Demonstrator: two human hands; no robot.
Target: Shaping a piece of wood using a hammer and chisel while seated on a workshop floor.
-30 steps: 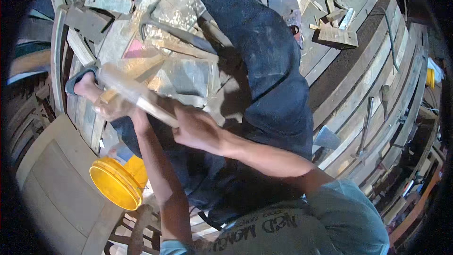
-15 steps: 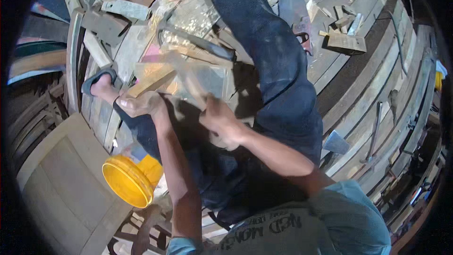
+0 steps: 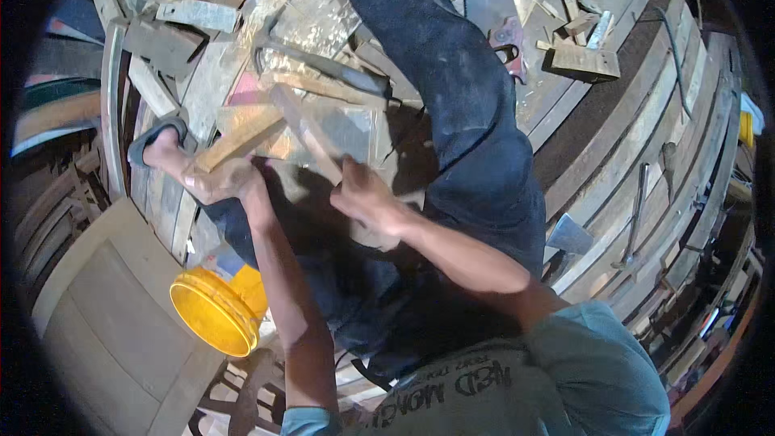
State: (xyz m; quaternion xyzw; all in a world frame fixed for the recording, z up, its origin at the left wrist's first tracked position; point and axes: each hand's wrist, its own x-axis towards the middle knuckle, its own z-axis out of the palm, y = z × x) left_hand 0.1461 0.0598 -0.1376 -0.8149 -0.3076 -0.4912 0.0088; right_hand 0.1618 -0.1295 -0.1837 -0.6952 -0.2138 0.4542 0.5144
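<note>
My left hand [image 3: 216, 180] is closed round the near end of a short pale wooden stick [image 3: 240, 139], held at a slant. In my right hand [image 3: 367, 200] is a long flat blade-like tool [image 3: 309, 132], pointing away to the far left. Its far end lies close to the stick's far end; whether they touch I cannot tell. Under both, between my legs, there is a flat board [image 3: 343, 131]. Just beyond it rests a curved dark-handled tool [image 3: 331, 70], probably an adze or hammer, among wood shavings.
A handsaw [image 3: 507, 44] lies beyond my right leg, near a wooden block [image 3: 585, 63] and offcuts. To the left are a yellow bucket [image 3: 211, 312] on its side and a wooden panel [image 3: 113, 307]. Long planks [image 3: 597, 186] and a metal bar [image 3: 638, 214] lie on the right.
The blade-like tool was smeared by motion and now looks sharper, its far end nearer the stick's. My left hand keeps its grip on the stick. The whole view has shifted slightly.
</note>
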